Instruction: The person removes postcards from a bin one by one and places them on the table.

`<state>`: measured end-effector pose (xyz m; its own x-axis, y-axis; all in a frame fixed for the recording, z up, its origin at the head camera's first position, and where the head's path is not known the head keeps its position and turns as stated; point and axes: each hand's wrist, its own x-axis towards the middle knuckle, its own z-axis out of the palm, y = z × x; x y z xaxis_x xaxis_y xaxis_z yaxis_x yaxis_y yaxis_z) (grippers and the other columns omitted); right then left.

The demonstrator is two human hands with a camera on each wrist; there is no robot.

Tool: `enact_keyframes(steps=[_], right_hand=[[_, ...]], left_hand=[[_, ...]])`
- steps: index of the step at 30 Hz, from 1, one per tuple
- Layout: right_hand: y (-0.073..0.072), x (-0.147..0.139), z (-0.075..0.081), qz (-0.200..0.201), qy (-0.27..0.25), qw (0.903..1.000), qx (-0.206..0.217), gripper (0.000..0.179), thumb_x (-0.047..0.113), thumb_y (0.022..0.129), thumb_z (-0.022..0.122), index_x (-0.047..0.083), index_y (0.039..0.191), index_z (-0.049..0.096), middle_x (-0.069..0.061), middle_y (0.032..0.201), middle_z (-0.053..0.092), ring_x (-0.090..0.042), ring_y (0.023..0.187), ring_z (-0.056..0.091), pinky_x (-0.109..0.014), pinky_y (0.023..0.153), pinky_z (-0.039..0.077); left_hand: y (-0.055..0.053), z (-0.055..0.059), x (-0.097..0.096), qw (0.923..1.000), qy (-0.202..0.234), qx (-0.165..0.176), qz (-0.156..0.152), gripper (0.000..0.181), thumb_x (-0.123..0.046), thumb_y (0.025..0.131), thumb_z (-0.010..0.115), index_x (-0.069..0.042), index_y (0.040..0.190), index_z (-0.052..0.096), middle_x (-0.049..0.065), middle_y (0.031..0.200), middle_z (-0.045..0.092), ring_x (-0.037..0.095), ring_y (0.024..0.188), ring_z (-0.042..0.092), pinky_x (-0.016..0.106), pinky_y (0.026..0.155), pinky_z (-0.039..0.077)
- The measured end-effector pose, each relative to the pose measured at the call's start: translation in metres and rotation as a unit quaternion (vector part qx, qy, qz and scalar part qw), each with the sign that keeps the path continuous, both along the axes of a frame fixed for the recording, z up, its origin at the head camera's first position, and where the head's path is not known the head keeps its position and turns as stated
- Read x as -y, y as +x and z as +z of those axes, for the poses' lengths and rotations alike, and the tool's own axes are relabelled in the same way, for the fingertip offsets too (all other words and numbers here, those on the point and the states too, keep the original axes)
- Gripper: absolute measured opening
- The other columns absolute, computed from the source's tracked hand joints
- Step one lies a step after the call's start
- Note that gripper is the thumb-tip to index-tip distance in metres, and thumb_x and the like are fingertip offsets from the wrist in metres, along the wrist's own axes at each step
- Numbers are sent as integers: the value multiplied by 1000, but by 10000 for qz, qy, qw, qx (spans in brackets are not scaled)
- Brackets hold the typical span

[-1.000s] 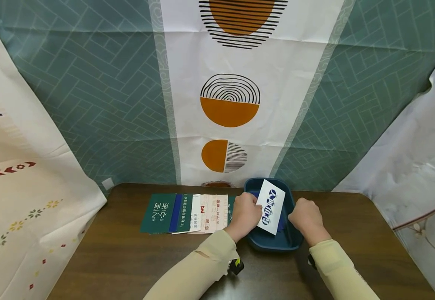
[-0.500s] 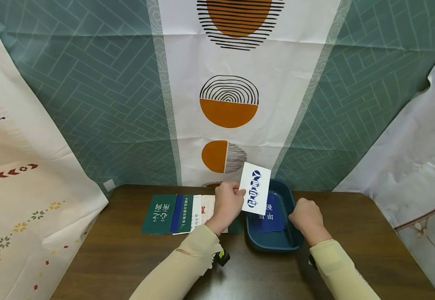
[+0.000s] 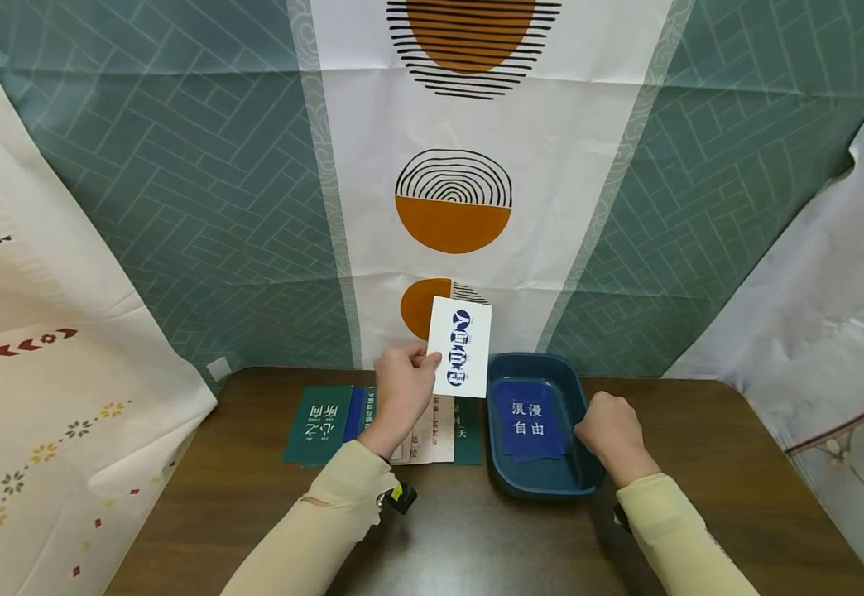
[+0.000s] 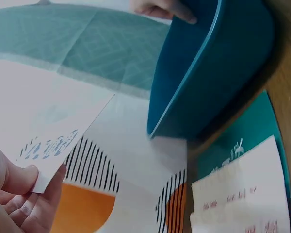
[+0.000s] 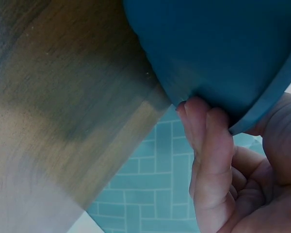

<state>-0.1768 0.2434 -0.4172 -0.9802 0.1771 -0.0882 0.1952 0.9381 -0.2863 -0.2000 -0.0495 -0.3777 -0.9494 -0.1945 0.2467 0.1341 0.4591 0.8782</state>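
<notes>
My left hand (image 3: 405,389) pinches a white card (image 3: 459,346) with dark blue lettering by its edge, thumb on the printed side. The card is raised above the row of overlapping cards, left of the blue bin (image 3: 544,487). In the left wrist view the thumb and fingers clasp the corner of the white card (image 4: 58,141). My right hand (image 3: 612,434) grips the bin's right rim; the right wrist view has its fingers on the outer wall of the bin (image 5: 208,48) and the thumb over the rim. Dark blue cards (image 3: 529,422) with white characters lie inside the bin.
Overlapping cards lie in a row on the brown table (image 3: 447,530): a green card (image 3: 318,425) at the left end, pale cards (image 3: 432,430) midway and another green card (image 3: 468,430) nearest the bin. A patterned cloth (image 3: 454,124) hangs behind the table.
My left hand has lifted the white card out from above the bin and carried it left over the row, uncovering the blue cards. The right hand stays on the rim.
</notes>
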Motion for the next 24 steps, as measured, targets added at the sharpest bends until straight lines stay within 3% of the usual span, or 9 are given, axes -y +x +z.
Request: enact_keyframes(steps=[6, 15, 24], right_hand=[[-2, 0, -3, -10, 7, 10000, 89, 17, 12, 75, 62, -5, 78, 59, -20, 74, 62, -26, 59, 57, -40, 50, 49], [-3, -2, -5, -1, 70, 10000, 60, 22, 14, 75, 64, -7, 81, 60, -23, 77, 63, -28, 60, 58, -43, 52, 50], [-4, -1, -1, -66, 88, 9999, 112, 23, 15, 75, 65, -7, 82, 59, -25, 79, 64, -30, 62, 59, -45, 54, 51]], left_hand=[[1, 0, 23, 9994, -40, -94, 340, 20, -23, 85, 68, -8, 97, 72, 2, 72, 68, 14, 57, 60, 28, 46, 44], [7, 2, 59, 9989, 41, -352, 321, 24, -26, 82, 72, -8, 98, 73, 5, 78, 71, 15, 61, 63, 27, 49, 49], [11, -2, 97, 9960, 40, -545, 707, 24, -27, 80, 74, -8, 96, 74, 7, 80, 72, 15, 63, 66, 26, 52, 52]])
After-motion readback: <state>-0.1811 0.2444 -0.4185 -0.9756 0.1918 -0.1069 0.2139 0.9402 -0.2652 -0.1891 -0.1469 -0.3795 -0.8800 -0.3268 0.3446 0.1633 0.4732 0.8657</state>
